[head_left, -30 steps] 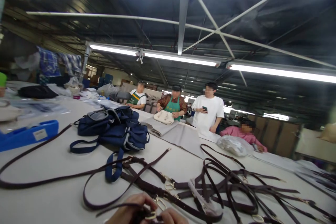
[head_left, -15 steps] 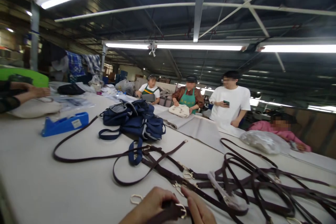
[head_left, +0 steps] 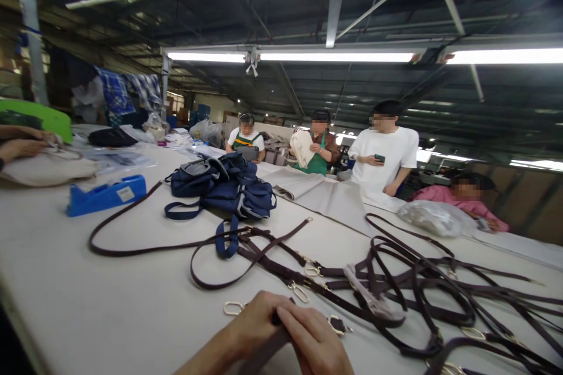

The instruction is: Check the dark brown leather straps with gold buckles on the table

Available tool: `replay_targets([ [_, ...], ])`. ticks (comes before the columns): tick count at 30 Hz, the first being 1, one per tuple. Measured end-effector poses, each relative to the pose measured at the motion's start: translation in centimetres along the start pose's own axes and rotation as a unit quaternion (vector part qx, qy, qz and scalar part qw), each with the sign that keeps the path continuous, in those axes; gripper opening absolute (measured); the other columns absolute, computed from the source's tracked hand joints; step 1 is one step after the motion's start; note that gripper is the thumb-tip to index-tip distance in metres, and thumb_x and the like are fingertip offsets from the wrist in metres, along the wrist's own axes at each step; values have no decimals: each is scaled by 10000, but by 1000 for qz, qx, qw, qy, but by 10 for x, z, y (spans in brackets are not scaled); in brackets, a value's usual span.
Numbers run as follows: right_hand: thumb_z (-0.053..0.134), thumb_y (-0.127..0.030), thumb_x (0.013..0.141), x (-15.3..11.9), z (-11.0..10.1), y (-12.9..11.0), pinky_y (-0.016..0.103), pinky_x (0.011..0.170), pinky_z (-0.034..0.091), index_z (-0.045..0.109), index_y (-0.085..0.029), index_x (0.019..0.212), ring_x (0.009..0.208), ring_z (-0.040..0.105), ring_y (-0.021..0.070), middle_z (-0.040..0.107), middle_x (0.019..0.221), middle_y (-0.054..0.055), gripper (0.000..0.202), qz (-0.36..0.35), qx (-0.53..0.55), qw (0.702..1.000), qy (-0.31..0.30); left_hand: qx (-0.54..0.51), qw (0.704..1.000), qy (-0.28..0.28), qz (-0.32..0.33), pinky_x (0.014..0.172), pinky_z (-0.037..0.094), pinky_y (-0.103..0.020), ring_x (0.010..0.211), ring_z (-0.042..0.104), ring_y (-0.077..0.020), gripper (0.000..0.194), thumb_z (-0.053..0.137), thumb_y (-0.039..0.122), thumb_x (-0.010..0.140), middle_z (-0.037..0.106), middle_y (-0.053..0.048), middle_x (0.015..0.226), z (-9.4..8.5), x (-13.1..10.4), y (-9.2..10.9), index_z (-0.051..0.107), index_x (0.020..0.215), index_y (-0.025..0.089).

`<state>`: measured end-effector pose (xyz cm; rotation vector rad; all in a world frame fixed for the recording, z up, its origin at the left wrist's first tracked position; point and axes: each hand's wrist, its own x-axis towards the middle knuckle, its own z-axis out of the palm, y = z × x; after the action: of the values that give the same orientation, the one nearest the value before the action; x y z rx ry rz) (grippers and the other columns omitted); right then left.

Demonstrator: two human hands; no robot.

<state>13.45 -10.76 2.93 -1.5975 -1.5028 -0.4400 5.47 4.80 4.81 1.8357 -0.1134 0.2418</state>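
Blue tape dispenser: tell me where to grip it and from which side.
Best gripped, I'd judge, by the taller, labelled end on the right of the blue dispenser, left hand coming down from above, thumb on the near face. That end gives a flat side to press against, and nothing lies over it. Keep clear of the dark strap close by on the right.

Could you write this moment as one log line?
left hand: holding dark strap | right hand: fingers over strap, grip unclear | on table: loose straps, navy bag heap, blue tape dispenser
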Motion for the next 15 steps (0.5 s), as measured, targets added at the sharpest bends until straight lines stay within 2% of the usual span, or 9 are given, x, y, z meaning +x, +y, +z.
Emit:
replay_targets([
  [2,490,-302,960,-1,0,-2,381,895,506,525,-401,1324,1014,646,246,710,1144,30,378,65,33,996,52,3,1000,8,-3,629,387,-208,677,500,-122,212,694,283,709,628,7,732,2,-1,6,709,845,122],
  [4,506,-378,948,0,-4,-5,382,948,479,547,-356,1320,1075,613,256,692,1175,39,375,167,74,980,73,27,999,29,-22,613,365,-201,659,466,-110,184,696,253,701,597,19,702,4,-2,13,710,840,133],
  [6,510,-478,929,2,-11,-6,396,1002,447,579,-324,1296,1140,572,274,668,1216,45,404,258,114,958,59,46,997,45,-40,610,355,-199,651,450,-111,149,692,246,699,568,25,663,6,-3,17,710,804,142],
  [7,485,-530,924,4,-15,-7,410,1024,429,598,-317,1277,1153,557,283,667,1207,48,427,281,131,950,41,45,997,44,-43,616,356,-198,655,452,-112,148,698,249,695,564,25,659,6,-3,17,711,799,145],
  [9,424,-608,916,7,-23,-9,436,1042,399,651,-319,1211,1131,550,295,679,1124,50,471,296,156,942,11,23,999,29,-39,631,359,-197,663,461,-111,155,702,241,693,570,25,679,8,-3,17,719,817,150],
  [11,412,-657,893,9,-30,-11,431,1013,411,691,-317,1147,1062,560,292,679,1011,50,508,301,184,936,12,-2,999,17,-34,624,352,-197,662,460,-107,148,697,222,696,574,24,686,9,-3,17,726,821,148],
  [13,448,-705,848,12,-35,-15,403,952,444,714,-296,1101,984,561,282,657,917,50,550,307,225,924,39,-15,999,13,-27,626,352,-197,672,469,-109,160,699,216,698,588,21,697,9,-3,17,736,837,146],
  [15,462,-760,802,15,-37,-19,370,890,461,725,-289,1054,916,541,258,613,841,39,596,336,275,898,73,-17,1000,16,-17,645,365,-196,698,496,-116,178,704,211,699,617,15,723,8,-3,19,745,861,148],
])
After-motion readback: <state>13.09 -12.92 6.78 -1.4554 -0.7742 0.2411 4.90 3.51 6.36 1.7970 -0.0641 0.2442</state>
